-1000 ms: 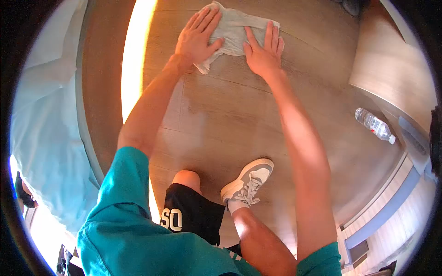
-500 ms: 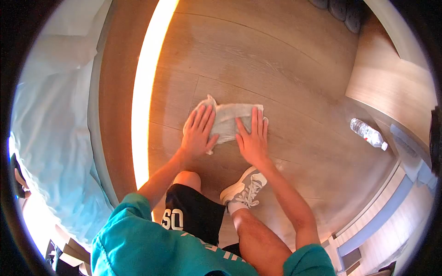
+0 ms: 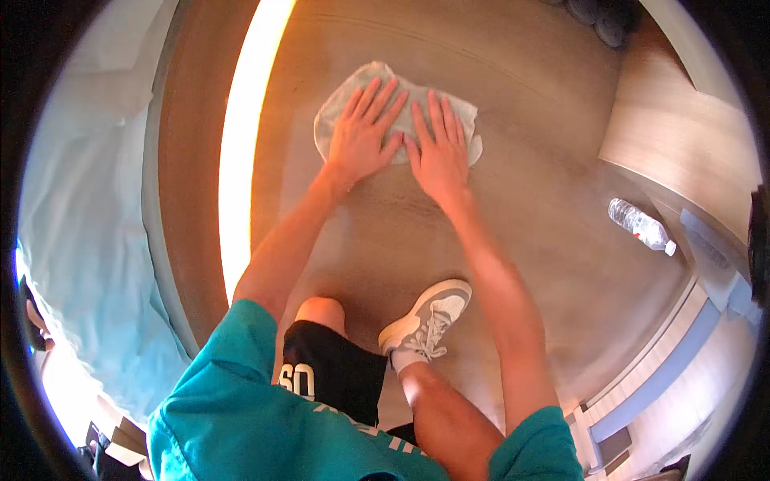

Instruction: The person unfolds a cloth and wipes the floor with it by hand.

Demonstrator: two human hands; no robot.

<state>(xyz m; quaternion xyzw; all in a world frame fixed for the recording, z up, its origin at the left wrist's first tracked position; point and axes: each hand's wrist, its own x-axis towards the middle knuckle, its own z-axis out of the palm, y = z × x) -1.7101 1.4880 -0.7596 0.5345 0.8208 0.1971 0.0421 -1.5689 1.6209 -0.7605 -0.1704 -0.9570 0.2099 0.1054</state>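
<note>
A pale cloth (image 3: 337, 120) lies spread on the wood-look floor (image 3: 361, 240), its edges a little uneven. My left hand (image 3: 365, 136) rests flat on its left part, fingers spread. On the right part lies my right hand (image 3: 439, 148), also flat with the fingers somewhat apart. The two thumbs come close together near the cloth's lower edge. Both arms are stretched forward, and the palms hide part of the cloth.
To the right, a clear plastic bottle (image 3: 640, 227) lies on its side near a wooden panel (image 3: 682, 160). A bright light strip (image 3: 243, 152) runs along the left, beside a bed with pale bedding (image 3: 88, 200). My shoe (image 3: 429, 317) is planted below the hands.
Both hands have slid forward across the floor, taking the cloth with them. The cloth now looks more spread out, and my hands are closer together. The bottle has stayed in place.
</note>
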